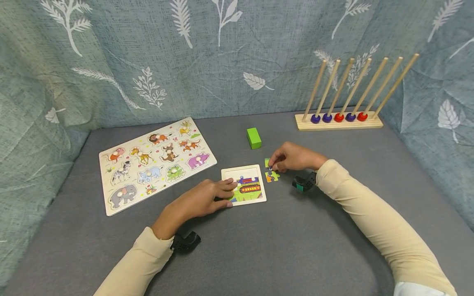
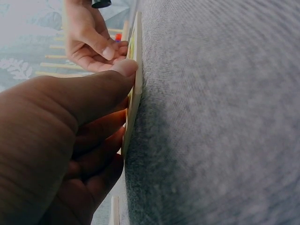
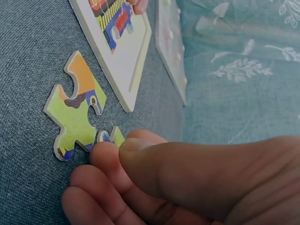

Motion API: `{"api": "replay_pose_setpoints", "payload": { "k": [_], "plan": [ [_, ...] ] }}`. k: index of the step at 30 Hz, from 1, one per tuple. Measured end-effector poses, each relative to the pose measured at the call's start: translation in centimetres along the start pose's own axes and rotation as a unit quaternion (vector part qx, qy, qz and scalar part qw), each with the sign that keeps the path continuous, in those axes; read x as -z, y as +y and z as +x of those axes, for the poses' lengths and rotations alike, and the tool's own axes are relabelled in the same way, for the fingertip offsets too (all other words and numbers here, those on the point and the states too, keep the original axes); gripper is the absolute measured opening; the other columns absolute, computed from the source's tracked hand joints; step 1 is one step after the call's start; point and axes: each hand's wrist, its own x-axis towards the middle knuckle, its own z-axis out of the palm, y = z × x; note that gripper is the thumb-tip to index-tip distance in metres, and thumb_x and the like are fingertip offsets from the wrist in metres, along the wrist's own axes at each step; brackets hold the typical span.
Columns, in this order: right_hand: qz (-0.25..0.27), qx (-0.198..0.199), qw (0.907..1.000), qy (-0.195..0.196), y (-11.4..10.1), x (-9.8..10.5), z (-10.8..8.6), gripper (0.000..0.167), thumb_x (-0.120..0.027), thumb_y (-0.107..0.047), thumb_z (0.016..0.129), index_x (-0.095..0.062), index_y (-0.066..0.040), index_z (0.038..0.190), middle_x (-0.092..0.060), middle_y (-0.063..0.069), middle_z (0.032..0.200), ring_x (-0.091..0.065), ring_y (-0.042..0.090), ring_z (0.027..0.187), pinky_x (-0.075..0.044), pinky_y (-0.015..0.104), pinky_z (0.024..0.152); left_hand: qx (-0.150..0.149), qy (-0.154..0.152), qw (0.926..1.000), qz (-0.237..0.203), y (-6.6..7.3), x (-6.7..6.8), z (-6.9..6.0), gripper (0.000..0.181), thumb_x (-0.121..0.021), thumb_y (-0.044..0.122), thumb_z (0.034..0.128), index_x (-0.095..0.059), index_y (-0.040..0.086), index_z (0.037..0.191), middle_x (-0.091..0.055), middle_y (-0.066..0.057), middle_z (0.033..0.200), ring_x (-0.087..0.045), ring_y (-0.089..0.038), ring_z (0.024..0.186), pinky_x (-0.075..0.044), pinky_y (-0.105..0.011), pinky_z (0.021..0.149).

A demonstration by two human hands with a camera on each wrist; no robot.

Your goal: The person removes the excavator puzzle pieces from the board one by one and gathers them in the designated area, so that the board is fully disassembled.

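A small wooden jigsaw tray (image 1: 263,185) lies on the table, partly filled with pieces that picture a blue and red tracked vehicle. The left hand (image 1: 201,200) rests on its left side, fingers across the pieces and thumb at the near edge. Right of the tray, the right hand (image 1: 296,157) pinches a jigsaw piece (image 3: 117,137) between thumb and forefinger; the fingers hide most of it. Beside those fingertips a loose green and orange jigsaw piece (image 3: 77,110) lies flat on the table.
To the left lies an animal peg puzzle board (image 1: 148,181). A green block (image 1: 254,138) sits behind the tray. At the back right stands a wooden rack (image 1: 338,123) with upright rods and several red and blue beads. A patterned curtain (image 1: 222,74) hangs behind.
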Motion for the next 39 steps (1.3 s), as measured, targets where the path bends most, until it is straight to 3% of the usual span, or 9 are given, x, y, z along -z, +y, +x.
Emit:
{"api": "replay_pose_setpoints", "payload": {
  "k": [12,22,28,39],
  "plan": [
    [-0.009,0.005,0.9999,0.011,-0.5,-0.3,0.3,0.013,-0.064,-0.002,0.092,-0.073,0.002,0.100,-0.070,0.007,0.085,-0.060,0.014,0.071,-0.050,0.030,0.064,0.002,0.000,1.0000,0.004,0.0,0.0,0.0,0.039,-0.070,0.015,0.0915,-0.063,-0.004,0.126,-0.053,-0.018,0.136,-0.044,-0.031,0.131,-0.045,-0.045,0.098],
    [-0.004,0.061,0.9981,0.006,-1.3,-1.6,1.3,0.013,-0.064,-0.003,0.092,-0.074,0.001,0.099,-0.071,0.007,0.088,-0.061,0.013,0.071,-0.051,0.029,0.064,0.005,0.009,0.9999,0.008,0.0,-0.1,0.1,0.038,-0.070,0.016,0.0913,-0.065,-0.001,0.125,-0.056,-0.016,0.134,-0.046,-0.028,0.130,-0.044,-0.045,0.099],
    [-0.006,0.099,0.9950,0.003,-1.7,-2.7,2.0,0.015,-0.064,-0.001,0.092,-0.073,0.003,0.104,-0.072,0.007,0.094,-0.062,0.011,0.079,-0.052,0.028,0.071,0.009,0.007,0.9999,0.005,0.1,-0.1,0.1,0.039,-0.070,0.017,0.0917,-0.064,-0.001,0.126,-0.055,-0.017,0.135,-0.046,-0.028,0.130,-0.044,-0.045,0.099],
    [-0.010,0.116,0.9931,-0.016,-2.5,-3.4,2.7,0.018,-0.063,-0.003,0.094,-0.072,0.002,0.109,-0.072,0.007,0.097,-0.063,0.011,0.083,-0.052,0.028,0.074,0.011,0.007,0.9999,0.006,0.1,-0.2,0.1,0.038,-0.070,0.017,0.0918,-0.065,-0.001,0.125,-0.053,-0.019,0.136,-0.048,-0.029,0.129,-0.045,-0.045,0.098]
  ]
}}
